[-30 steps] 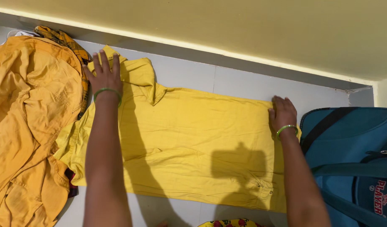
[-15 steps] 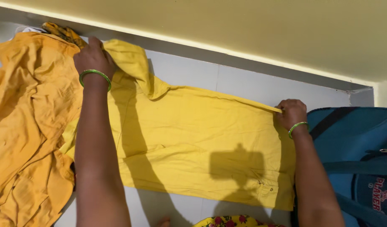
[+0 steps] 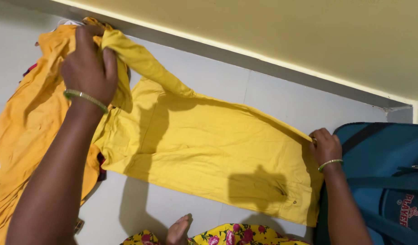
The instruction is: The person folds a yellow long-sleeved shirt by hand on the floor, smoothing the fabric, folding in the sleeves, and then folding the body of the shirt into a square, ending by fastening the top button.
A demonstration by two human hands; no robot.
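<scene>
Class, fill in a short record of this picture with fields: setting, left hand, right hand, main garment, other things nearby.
setting: pale tiled floor beside a yellow wall
left hand: left hand grips a bunched corner of the yellow garment, lifted off the floor
right hand: right hand pinches the garment's far edge, close to the floor
main garment: yellow garment, mostly spread flat
other things nearby: orange clothes heaped at left; teal bag at right; green bangles on both wrists
</scene>
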